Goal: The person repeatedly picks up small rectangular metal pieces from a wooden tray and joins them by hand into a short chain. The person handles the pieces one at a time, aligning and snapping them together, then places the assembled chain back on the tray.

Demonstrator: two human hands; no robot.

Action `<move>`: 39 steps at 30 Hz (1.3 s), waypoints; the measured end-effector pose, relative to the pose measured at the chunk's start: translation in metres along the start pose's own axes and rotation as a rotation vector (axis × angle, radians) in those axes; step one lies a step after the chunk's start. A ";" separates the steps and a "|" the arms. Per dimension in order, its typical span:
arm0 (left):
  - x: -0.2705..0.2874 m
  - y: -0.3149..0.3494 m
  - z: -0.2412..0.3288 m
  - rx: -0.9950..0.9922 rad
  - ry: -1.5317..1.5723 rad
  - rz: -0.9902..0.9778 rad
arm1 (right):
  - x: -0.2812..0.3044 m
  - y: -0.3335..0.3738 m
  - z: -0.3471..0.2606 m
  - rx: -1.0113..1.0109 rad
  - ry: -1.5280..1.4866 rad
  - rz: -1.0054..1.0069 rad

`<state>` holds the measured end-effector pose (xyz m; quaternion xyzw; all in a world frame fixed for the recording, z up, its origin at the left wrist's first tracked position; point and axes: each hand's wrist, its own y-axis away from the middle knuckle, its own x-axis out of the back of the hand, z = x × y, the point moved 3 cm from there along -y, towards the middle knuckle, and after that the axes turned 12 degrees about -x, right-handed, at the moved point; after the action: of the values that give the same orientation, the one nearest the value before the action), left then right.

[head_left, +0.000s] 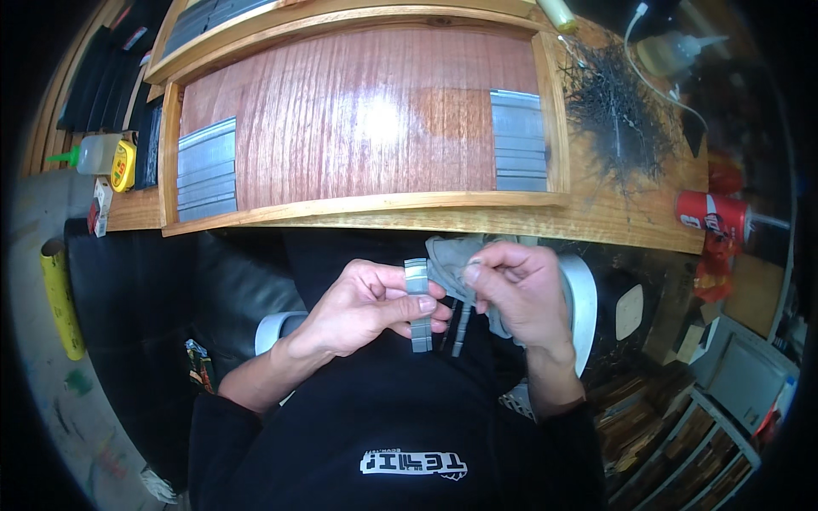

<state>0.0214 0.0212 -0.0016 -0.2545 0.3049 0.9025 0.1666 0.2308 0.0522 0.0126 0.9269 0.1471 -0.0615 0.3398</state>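
Observation:
My left hand (366, 307) grips a silvery-grey segmented metal band (421, 328), much like a watch band, upright between thumb and fingers. A second, darker narrow segmented strip (461, 330) hangs just to its right, below my right hand (520, 285). The right thumb and forefinger are pinched together; what they hold, if anything, is too small to make out. Behind both hands a grey cloth (447, 257) lies over my lap.
Ahead is a wooden tray (366, 203) on the bench, with grey metal strips (207, 170) at its left end and more strips (518, 140) at its right. A pile of thin dark wires (618, 111), a red can (711, 213) and a yellow tape measure (124, 164) flank it.

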 end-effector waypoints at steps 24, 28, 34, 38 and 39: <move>0.002 0.000 0.000 -0.058 -0.004 0.032 | 0.115 0.024 -0.077 0.463 -0.156 0.547; 0.006 0.004 0.000 -0.074 0.035 0.016 | 0.108 0.034 -0.058 0.321 -0.090 0.382; 0.002 0.001 0.000 0.026 -0.019 -0.016 | -0.001 0.000 0.004 -0.029 0.045 -0.121; 0.004 0.002 -0.003 0.026 -0.018 -0.028 | -0.013 -0.018 0.029 -0.086 -0.054 -0.162; 0.005 0.003 -0.004 0.029 -0.016 -0.026 | -0.014 -0.019 0.030 -0.080 -0.056 -0.168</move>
<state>0.0174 0.0175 -0.0059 -0.2485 0.3134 0.8978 0.1843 0.2109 0.0432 -0.0187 0.8949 0.2173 -0.1097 0.3740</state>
